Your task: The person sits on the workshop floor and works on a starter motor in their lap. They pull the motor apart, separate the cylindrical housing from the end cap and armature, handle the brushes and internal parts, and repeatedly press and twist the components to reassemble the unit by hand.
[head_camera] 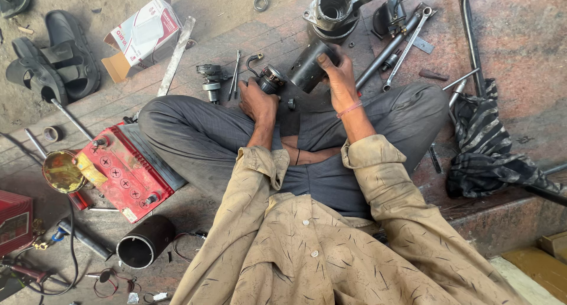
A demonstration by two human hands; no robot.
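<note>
The motor lay in pieces, the work seemingly mid-way. The left hand (258,101) was closed around a small wound part (272,78) with a wire, held above the lap; the right hand (338,74) gripped a dark metal cylinder (308,69) just beside it, the two apart. A grey housing (334,11), wrenches (405,50) and a second cylinder (144,242) lay loose around.

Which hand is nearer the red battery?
Left. The left hand, gripping a small motor part, is on the battery's side. The right hand holds the dark cylinder, farther from it.
</note>
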